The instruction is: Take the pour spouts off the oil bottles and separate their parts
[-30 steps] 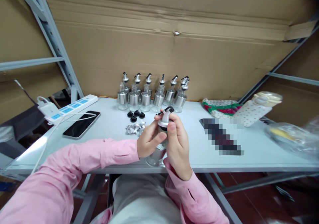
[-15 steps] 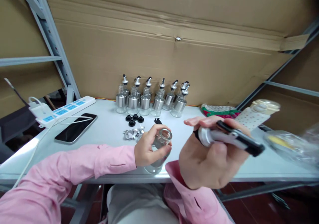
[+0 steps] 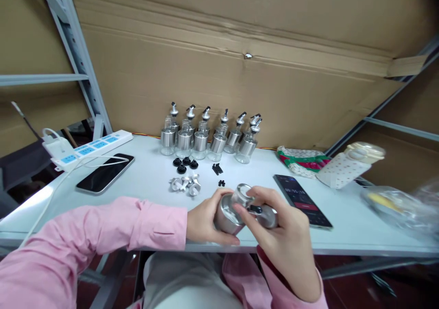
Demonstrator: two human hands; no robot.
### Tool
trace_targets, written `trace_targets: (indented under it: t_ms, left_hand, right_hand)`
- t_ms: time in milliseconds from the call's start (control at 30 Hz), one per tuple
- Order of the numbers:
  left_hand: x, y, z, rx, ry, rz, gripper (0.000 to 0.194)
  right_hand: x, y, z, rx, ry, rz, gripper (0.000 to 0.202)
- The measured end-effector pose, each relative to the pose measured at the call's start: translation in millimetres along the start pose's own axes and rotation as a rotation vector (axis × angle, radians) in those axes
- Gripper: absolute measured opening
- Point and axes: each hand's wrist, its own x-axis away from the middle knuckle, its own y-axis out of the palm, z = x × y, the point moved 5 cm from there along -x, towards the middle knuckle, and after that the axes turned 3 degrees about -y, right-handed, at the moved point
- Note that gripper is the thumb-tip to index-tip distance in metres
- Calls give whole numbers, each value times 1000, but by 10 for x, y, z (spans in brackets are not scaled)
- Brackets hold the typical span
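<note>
My left hand point(image 3: 205, 219) is wrapped around a glass oil bottle point(image 3: 229, 215) with a brushed-metal sleeve, tilted near the table's front edge. My right hand point(image 3: 290, 229) keeps a silver-and-black pourer spout point(image 3: 269, 217) tucked under its fingers, while its thumb and forefinger touch the bottle's glass neck point(image 3: 243, 192). The spout is apart from the bottle mouth and partly hidden by the fingers. Beyond my hands lie black stoppers point(image 3: 185, 163), silver spout pieces point(image 3: 185, 184), black flip levers point(image 3: 217, 168) and tiny black parts point(image 3: 221, 183).
Along the cardboard wall stand several sleeved bottles point(image 3: 200, 141), some with spouts and some without. A phone point(image 3: 104, 174) and a power strip point(image 3: 92, 149) lie left. Rightward are a phone showing a timer point(image 3: 302, 201), a dotted white bottle point(image 3: 343, 167), a patterned cloth point(image 3: 300, 160) and plastic-wrapped items point(image 3: 387, 203).
My right hand has come down and left with the pourer spout, from raised beside the bottle to its neck. The bottle has tilted, and the timer phone is now uncovered.
</note>
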Motion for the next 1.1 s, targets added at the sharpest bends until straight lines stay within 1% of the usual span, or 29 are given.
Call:
trace_targets:
  t_ms: [100, 200, 333, 400, 500, 567, 700, 800, 933, 1100]
  left_hand:
    - [-42, 39, -44, 3, -64, -82, 74]
    - [-65, 58, -112, 40, -141, -94, 74]
    - [-75, 94, -239, 185, -279, -83, 67]
    - [-75, 113, -256, 189, -298, -93, 58]
    - [-68, 144, -183, -32, -234, -179, 38]
    - [-62, 145, -122, -169, -202, -212, 31]
    - [-64, 128, -73, -219, -226, -220, 28]
    - [-76, 132, -76, -215, -242, -222, 28]
    - [-86, 136, -89, -214, -245, -218, 27]
    - [-81, 145, -124, -138, -240, -216, 26]
  right_hand:
    - [-37, -67, 75, 44, -14, 17, 10]
    - [-135, -180, 224, 78, 51, 71, 15]
    - [-420, -313, 461, 98, 139, 187, 19]
    - [-603, -326, 583, 130, 140, 246, 21]
    - [-863, -193, 822, 164, 125, 225, 23]
    - [-994, -39, 1019, 199, 115, 183, 24]
    - [-1149, 282, 1456, 282, 145, 107, 25]
    - [-1212, 458, 1719, 310, 169, 97, 25]
    - [-1261, 631, 1924, 310, 205, 84, 25]
    - [-1259, 760, 1995, 269, 208, 87, 25]
